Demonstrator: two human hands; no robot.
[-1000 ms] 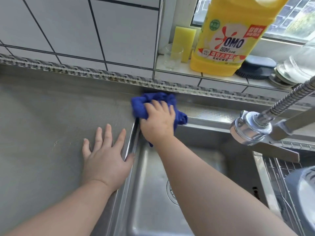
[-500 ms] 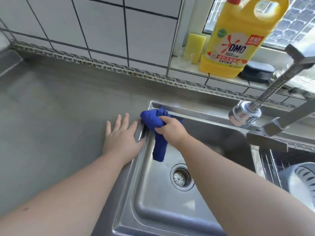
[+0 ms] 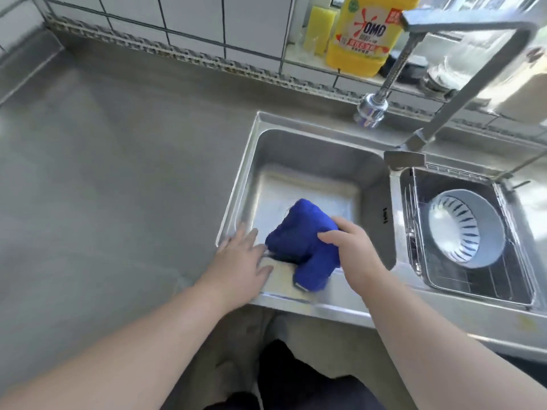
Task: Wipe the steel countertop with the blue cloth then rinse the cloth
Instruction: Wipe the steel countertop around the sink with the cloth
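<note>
The blue cloth (image 3: 302, 244) is bunched up over the front part of the steel sink basin (image 3: 310, 161). My right hand (image 3: 349, 247) grips its right side, fingers curled over the fabric. With straight fingers, my left hand (image 3: 239, 255) lies flat at the sink's front left corner, its fingertips just short of the cloth. The steel countertop (image 3: 112, 173) stretches away to the left of the sink.
An angular tap (image 3: 461, 93) and a flexible hose sprayer (image 3: 371, 109) stand over the sink's back right. A second basin on the right holds a white strainer bowl (image 3: 464, 229). A yellow detergent bottle (image 3: 364, 37) and sponge (image 3: 319, 29) sit on the ledge.
My right hand has carried the cloth from the sink's back left corner down to its front, over the basin. My left hand slid back along the sink's left rim toward me.
</note>
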